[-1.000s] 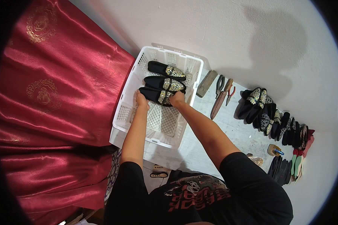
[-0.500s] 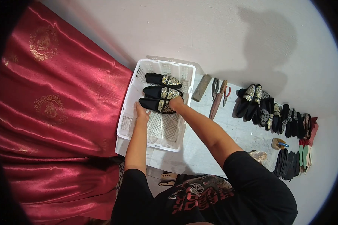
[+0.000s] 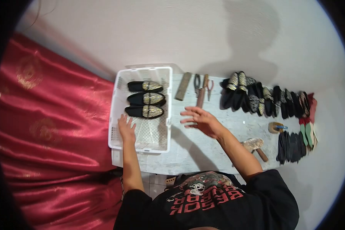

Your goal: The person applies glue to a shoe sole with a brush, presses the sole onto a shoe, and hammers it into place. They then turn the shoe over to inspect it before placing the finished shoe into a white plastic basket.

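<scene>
The black shoes lie in the white plastic basket at the left end of the tabletop, in a column, toes pointing right and heels left. The left hand is inside the basket, just below the heel of the lowest shoe, its fingers spread and holding nothing; whether a fingertip touches that heel, I cannot tell. The right hand is outside the basket, well apart from the shoes and to their right. It hovers over the tabletop with the fingers parted and loosely bent, and it is empty. Nearest to it is the brown sheath-like piece, beside the red-handled pliers.

Three shoe tops show clearly, and part of another black shoe shows below the middle one. The heel halves are plain, dark black; the front halves are covered in gold and silvery glitter, with a dark band across each. The toes are rounded to slightly pointed. All sit upright, openings hard to make out.
</scene>
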The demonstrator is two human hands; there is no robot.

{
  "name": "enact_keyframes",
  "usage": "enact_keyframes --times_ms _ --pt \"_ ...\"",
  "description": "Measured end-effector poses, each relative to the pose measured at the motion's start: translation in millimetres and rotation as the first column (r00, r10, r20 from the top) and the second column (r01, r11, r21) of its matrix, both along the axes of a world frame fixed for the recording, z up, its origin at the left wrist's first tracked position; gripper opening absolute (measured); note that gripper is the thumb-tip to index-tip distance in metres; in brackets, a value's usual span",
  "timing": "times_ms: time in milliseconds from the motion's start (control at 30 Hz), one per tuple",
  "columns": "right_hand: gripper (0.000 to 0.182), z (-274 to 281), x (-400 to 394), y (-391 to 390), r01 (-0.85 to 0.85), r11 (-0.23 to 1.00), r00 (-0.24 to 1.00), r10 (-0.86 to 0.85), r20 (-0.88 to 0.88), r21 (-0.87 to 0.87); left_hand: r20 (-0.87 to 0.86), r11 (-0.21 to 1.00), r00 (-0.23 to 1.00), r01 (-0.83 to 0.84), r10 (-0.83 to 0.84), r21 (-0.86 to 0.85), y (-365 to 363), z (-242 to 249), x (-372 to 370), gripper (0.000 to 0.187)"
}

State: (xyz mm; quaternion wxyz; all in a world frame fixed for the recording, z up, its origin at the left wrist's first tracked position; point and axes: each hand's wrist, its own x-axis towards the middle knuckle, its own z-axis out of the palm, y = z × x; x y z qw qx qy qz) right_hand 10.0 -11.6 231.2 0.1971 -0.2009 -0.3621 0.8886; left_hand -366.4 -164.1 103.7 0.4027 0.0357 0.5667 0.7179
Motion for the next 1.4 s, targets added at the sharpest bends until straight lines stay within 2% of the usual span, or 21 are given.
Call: enact_keyframes --times_ms 67,200,333,433,500,600,633,700,733,800,833,900,933,1000,1100,1333,1400 --pt "0.068 5 50 -33 0.037 0.994 0.997 -0.044 -0.070 -0.104 -0.099 0.998 0.995 0.004 0.001 0.059 -16 40 41 0.068" --pt "0.061 -5 112 -81 0.086 0.990 0.996 -0.085 0.013 -0.108 -0.269 0.986 0.963 0.038 0.006 0.160 -19 100 136 0.069" --pt "0.057 -7 135 -97 0.121 0.985 0.993 -0.121 0.006 -0.124 -0.315 0.959 0.933 0.233 -0.175 0.159 7 109 195 0.070" --pt "0.056 -6 149 -98 0.083 0.993 0.997 -0.083 -0.004 -0.079 -0.372 0.905 0.887 0.369 -0.275 0.210 27 128 230 0.068" --pt "0.055 -5 161 -98 0.025 0.996 0.999 -0.029 0.042 0.080 -0.403 0.883 0.861 0.419 -0.312 0.213 33 132 254 0.067" --pt "0.052 -14 190 -105 0.056 0.996 0.996 -0.061 0.060 0.072 -0.517 0.783 0.716 0.608 -0.469 0.131 40 114 289 0.064" --pt "0.051 -18 201 -109 0.070 0.997 0.994 -0.073 0.078 0.044 -0.507 0.770 0.692 0.632 -0.513 0.084 38 101 304 0.060" --pt "0.051 -23 225 -115 0.076 0.996 0.993 -0.079 0.091 0.035 -0.332 0.747 0.706 0.664 -0.625 0.007 31 69 337 0.053" --pt "0.051 -24 238 -117 0.091 0.995 0.990 -0.093 0.110 0.030 -0.332 0.760 0.718 0.650 -0.611 0.007 27 61 355 0.053" --pt "0.049 -27 267 -122 0.107 0.994 0.985 -0.106 0.140 0.000 -0.294 0.698 0.637 0.685 -0.713 -0.208 12 48 394 0.048" --pt "0.049 -28 284 -123 0.072 0.997 0.986 -0.070 0.152 -0.003 -0.283 0.721 0.665 0.663 -0.691 -0.203 7 46 414 0.048" --pt "0.051 -31 310 -123 0.099 0.995 0.978 -0.101 0.181 0.018 -0.128 0.734 0.724 0.653 -0.678 -0.187 -1 44 447 0.045" --pt "0.050 -30 323 -121 0.101 0.995 0.977 -0.102 0.185 0.011 -0.127 0.754 0.746 0.629 -0.654 -0.192 -2 45 461 0.045" --pt "0.050 -37 348 -113 0.072 0.997 0.986 -0.069 0.155 -0.013 -0.023 0.780 0.786 0.607 -0.617 -0.152 -2 46 486 0.043" --pt "0.049 -44 372 -99 0.057 0.997 0.992 -0.052 0.118 -0.043 -0.076 0.784 0.784 0.603 -0.617 -0.144 3 40 505 0.043" --pt "0.047 -28 376 -50 0.034 0.998 0.992 -0.041 0.120 0.058 -0.090 0.849 0.850 0.502 -0.519 -0.166 19 47 498 0.043" --pt "0.047 -26 368 -39 0.070 0.996 0.994 -0.075 0.084 0.054 -0.008 0.855 0.865 0.494 -0.502 -0.159 26 42 489 0.043"
